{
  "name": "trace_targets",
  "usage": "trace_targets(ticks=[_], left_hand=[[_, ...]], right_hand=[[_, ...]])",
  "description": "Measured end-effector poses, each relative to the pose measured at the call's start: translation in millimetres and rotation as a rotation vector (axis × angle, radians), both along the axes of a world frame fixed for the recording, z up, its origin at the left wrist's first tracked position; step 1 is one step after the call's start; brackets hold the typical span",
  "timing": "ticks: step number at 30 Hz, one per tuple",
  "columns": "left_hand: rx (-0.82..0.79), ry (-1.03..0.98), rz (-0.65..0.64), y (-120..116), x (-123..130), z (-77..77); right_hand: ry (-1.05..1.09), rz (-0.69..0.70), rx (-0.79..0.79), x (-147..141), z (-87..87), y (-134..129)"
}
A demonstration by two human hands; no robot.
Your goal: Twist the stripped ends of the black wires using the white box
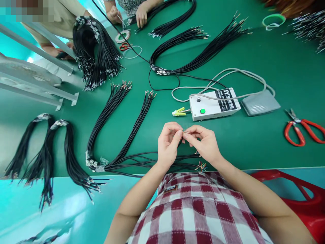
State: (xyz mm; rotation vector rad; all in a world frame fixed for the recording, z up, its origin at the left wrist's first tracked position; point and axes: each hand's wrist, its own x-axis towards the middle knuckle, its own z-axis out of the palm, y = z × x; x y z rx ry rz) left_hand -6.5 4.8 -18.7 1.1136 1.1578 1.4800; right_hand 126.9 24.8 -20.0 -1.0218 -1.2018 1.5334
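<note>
My left hand [169, 144] and my right hand [203, 140] meet fingertip to fingertip above the table's near edge. Both pinch the thin end of a black cable [180, 141]; its very tip is mostly covered by my fingers. Under my wrists lie more loose black cables [132, 162], some with coloured wires [200, 166] fanned out at their ends. They run left to a bundle [95, 165] bound with clear wrap. Just beyond my hands stands a white box [210, 108] with a green button, a knob and a yellow-green clip [179, 112] on its left side.
Right of the box are a grey pedal [261, 103] and red-handled cutters [296, 127]. Cable bundles [162, 70] lie at the back; others [58, 125] hang over the left edge beside metal legs [58, 91]. Co-workers' hands [141, 15] are across the table. A red stool [299, 193] stands at right.
</note>
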Motion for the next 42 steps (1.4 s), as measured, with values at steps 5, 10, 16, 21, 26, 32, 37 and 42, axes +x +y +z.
trace_targets(ticks=[5, 10, 16, 21, 26, 32, 37, 42], left_hand=[[-0.155, -0.198, 0.0, -5.2, 8.6, 1.3], [-0.189, -0.247, -0.023, -6.8, 10.8, 7.1], [-0.223, -0.265, -0.017, -5.7, 12.7, 10.9], [-0.289, -0.272, -0.048, -7.2, 11.4, 11.8], [-0.292, -0.3, -0.081, -9.1, 9.2, 12.2], [-0.339, -0.323, -0.099, -7.5, 9.0, 17.1], [-0.396, -0.344, -0.149, -7.1, 5.3, 22.0], [-0.44, -0.354, -0.174, -9.0, 5.6, 18.6]], right_hand=[[0.051, 0.036, 0.019, 0.4, -0.3, -0.8], [-0.017, -0.028, 0.059, 6.6, -3.8, 0.1], [-0.135, -0.001, 0.137, 11.9, -1.5, 2.2], [-0.149, 0.058, 0.228, 6.6, -1.5, 4.8], [-0.16, -0.06, 0.37, 5.0, -6.2, 3.1], [-0.094, -0.068, 0.364, 6.3, -13.6, -1.8], [-0.175, 0.066, 0.602, 16.7, -16.1, 8.9], [-0.454, 0.268, 0.9, 35.6, -9.1, 25.6]])
